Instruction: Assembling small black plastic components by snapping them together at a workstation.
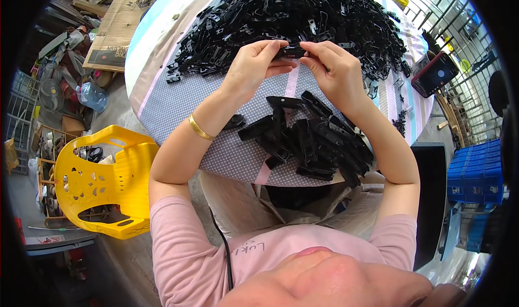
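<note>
Between my two hands, over the table, is a small black plastic part (292, 51), its ends covered by my fingers. My left hand (253, 64) pinches its left end with thumb and fingers. On the other end, my right hand (336, 72) closes thumb and fingertips. Just beyond my hands spreads a large heap of small black plastic pieces (281, 15), some with shiny metal-looking bits. Nearer my body, a smaller pile of longer black plastic parts (313, 139) lies by the table edge, below my hands.
A patterned cloth covers the round table (184, 109). At the left stands a yellow plastic chair (127, 166). A dark red-cased phone (436, 74) is at the table's right edge. Blue crates (476, 172) are stacked at the right, and flattened cardboard (116, 28) lies far left.
</note>
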Demonstrator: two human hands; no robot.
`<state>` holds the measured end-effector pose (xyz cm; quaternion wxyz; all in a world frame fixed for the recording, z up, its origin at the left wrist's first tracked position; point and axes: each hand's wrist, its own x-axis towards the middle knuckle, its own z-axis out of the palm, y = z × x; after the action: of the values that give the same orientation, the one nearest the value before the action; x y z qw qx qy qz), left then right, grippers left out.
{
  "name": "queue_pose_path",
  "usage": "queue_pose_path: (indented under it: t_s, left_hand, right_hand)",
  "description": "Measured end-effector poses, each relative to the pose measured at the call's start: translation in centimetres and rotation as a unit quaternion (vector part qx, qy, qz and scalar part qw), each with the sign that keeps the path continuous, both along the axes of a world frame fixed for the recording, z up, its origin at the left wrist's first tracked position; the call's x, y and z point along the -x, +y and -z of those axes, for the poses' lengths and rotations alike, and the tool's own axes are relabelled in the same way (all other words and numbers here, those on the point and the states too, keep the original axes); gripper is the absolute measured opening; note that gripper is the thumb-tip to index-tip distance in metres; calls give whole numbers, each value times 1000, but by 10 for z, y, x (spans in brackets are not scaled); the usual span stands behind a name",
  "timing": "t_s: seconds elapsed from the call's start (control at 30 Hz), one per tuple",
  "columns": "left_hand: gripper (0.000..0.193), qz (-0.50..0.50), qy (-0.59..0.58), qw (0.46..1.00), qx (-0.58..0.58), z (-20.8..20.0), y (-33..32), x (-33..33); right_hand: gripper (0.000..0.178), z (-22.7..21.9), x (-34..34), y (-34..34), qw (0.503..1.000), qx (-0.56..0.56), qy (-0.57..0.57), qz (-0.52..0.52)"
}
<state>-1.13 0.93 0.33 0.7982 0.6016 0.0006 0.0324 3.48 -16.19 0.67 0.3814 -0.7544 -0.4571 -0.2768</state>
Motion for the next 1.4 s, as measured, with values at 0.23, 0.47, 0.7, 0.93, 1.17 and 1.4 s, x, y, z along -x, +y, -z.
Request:
queue_pose_path:
  t_s: [0.23, 0.47, 0.7, 0.93, 1.17, 1.4]
  left_hand:
    - [31, 6, 15, 997, -69, -5, 0, 2]
    - [32, 12, 38, 998, -58, -4, 2, 2]
    - [29, 58, -26, 998, -27, -1, 4, 0]
    - [30, 108, -47, 993, 23, -3, 9, 1]
    - [31, 79, -17, 997, -9, -6, 0, 1]
    - [28, 83, 37, 991, 94, 3, 7, -1]
  right_hand:
    - [21, -1, 2, 0, 1000, 18, 13, 8]
    - [21, -2, 6, 2, 999, 36, -30, 8]
    - [24, 3, 1, -2, 1000, 4, 10, -13]
    - [28, 6, -9, 0, 996, -33, 21, -75]
    - [19, 5, -91, -67, 977, 179, -45, 110]
    - [15, 8, -103, -61, 983, 108, -98, 116]
